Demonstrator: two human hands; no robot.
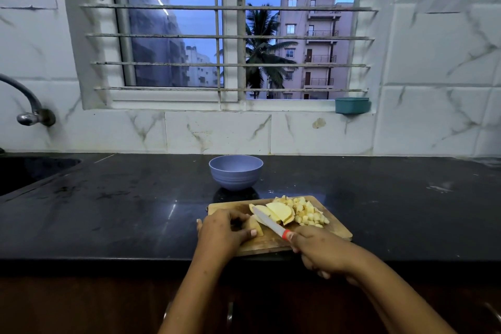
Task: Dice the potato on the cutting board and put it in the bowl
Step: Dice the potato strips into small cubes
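Observation:
A wooden cutting board (pixel 337 230) lies at the counter's front edge. My left hand (pixel 221 232) grips a potato piece (pixel 254 225) on the board's left part. My right hand (pixel 318 248) holds a knife by its red-and-white handle; the white blade (pixel 267 221) points up-left and rests against the piece. Behind the blade lie flat potato slices (pixel 280 211), and a heap of diced potato (pixel 309 213) sits on the board's right part. A lavender bowl (pixel 235 172) stands just behind the board, and its inside looks bare.
The black counter (pixel 122 206) stretches to both sides. A sink (pixel 24 173) and a wall tap (pixel 29 108) are at the far left. A small teal container (pixel 352 105) sits on the window sill. Tiled wall and barred window rise behind.

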